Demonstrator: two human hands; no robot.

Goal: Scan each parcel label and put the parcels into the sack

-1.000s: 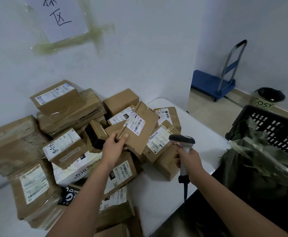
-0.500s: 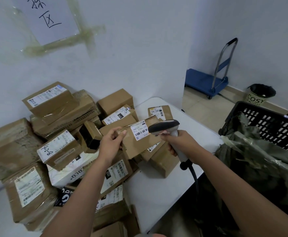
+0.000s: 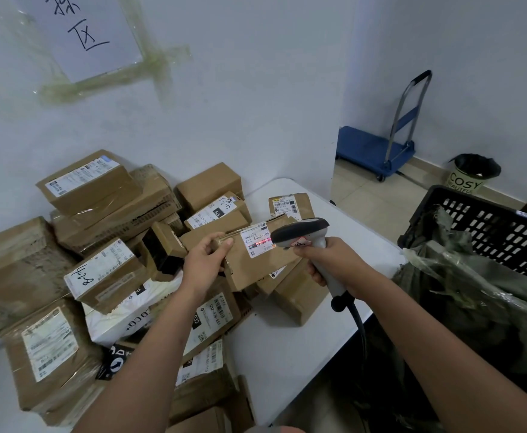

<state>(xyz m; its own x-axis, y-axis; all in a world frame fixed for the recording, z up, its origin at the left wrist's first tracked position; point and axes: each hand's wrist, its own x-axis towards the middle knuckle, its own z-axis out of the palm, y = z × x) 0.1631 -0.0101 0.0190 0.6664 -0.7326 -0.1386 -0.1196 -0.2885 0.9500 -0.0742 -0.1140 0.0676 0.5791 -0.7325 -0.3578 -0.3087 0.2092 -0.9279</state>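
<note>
Scanning the label on a parcel at mid-frame.

My left hand grips the parcel's left end above the pile; my right hand is wrapped round the scanner, its red line across the barcode. Next, I judge, the parcel swings right into the sack (its mouth is hard to make out, and its lower part is cut off).

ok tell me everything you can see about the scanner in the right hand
The scanner is a pistol-shaped handheld with a light grey plastic body, a dark top on its head and a dark cable running down from the grip. The right hand grips its handle. Its head points left at the label of the held parcel, where a red line glows.
</note>
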